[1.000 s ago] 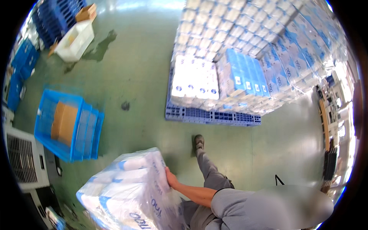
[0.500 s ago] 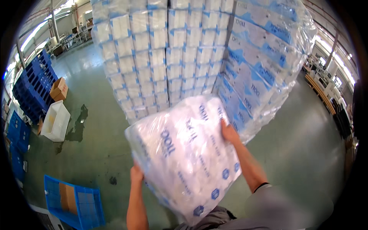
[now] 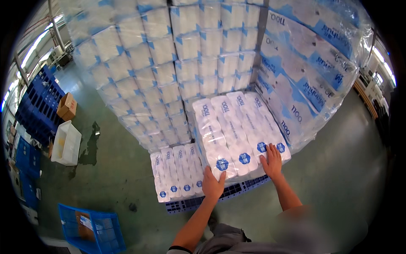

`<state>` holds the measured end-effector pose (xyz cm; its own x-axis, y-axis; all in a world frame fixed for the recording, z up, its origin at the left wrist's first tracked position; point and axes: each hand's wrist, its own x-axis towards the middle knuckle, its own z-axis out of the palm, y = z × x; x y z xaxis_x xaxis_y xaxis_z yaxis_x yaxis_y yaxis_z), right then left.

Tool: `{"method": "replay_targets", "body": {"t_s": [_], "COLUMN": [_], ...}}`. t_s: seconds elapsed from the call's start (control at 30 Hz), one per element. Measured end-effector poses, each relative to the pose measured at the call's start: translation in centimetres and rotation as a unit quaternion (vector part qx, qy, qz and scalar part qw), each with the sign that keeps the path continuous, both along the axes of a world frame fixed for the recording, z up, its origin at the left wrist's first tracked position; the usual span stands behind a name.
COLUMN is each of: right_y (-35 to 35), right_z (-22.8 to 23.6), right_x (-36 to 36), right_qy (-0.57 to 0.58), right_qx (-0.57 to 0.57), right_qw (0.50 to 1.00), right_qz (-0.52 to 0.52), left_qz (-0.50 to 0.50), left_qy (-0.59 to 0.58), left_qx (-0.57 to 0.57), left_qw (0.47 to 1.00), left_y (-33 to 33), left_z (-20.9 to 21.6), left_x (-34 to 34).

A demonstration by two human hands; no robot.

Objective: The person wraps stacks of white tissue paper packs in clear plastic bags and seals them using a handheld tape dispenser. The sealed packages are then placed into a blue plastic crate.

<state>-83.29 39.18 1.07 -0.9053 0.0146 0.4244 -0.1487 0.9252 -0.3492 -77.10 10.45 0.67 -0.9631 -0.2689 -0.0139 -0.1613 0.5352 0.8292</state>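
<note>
White, film-wrapped, with blue emblems along its near edge, the large pack (image 3: 239,131) sits on the right part of the stack, above the pallet (image 3: 174,207), in the corner between the tall far wall of packs (image 3: 148,63) and the printed packs on the right (image 3: 292,76). The person's left hand (image 3: 213,184) touches the near left corner of the large pack, its thumb spread from the fingers. The right hand (image 3: 272,163) rests on the near edge farther right, fingers extended over the top and thumb apart; neither hand pinches anything. To the left, a lower row of white packs (image 3: 177,173) lies on the same pallet, just beside the large pack and below its top.

Well apart on the left, a blue crate (image 3: 91,228) stands near the person. Farther off are a white tub (image 3: 67,144), a cardboard box (image 3: 67,106) and stacked blue pallets (image 3: 40,101).
</note>
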Motion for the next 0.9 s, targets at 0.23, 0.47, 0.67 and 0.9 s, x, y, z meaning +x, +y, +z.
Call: {"method": "replay_targets", "body": {"t_s": [0.23,0.47,0.67,0.9], "right_y": [-1.8,12.7,16.2,10.5], "right_z": [-4.3,-4.4,-4.7,-0.9], "right_x": [-3.9,-9.1,-8.2,-5.4], "right_qy": [0.103,0.093,0.012,0.006], "right_qx": [0.018,0.096,-0.002,0.007], "right_qw": [0.994,0.977,0.996,0.999], "right_qz": [0.021,0.166,0.087,-0.031], "left_qz": [-0.217,-0.265,-0.278,-0.260], "left_qy": [0.190,0.203,0.206,0.192], "left_qx": [-0.166,-0.127,-0.112,-0.097], "left_qw": [0.943,0.934,0.932,0.941], "left_y": [-2.7,1.8,3.5,2.7], "left_z": [2.1,-1.2,-0.7,0.9], "left_x": [-4.5,-5.4,-6.5,-5.0]}}
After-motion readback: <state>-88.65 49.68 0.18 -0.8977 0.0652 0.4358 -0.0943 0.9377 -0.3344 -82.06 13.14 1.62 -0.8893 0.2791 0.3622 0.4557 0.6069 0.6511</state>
